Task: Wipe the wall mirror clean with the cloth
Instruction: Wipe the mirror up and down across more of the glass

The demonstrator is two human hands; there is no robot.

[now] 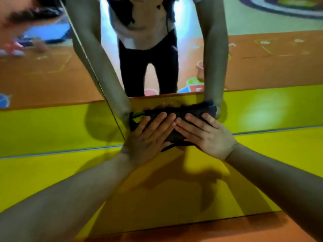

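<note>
Both flat, unclenched hands, left (148,135) and right (206,135), press cloth (176,116) against mirror (262,67)

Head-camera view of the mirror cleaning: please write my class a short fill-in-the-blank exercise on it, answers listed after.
1. Both hands press a dark ____ against the wall mirror.
2. The left hand and right hand lie ____ on it, fingers extended.
3. The floor band beneath the hands is coloured ____.

Missing words: cloth; flat; yellow.
</note>
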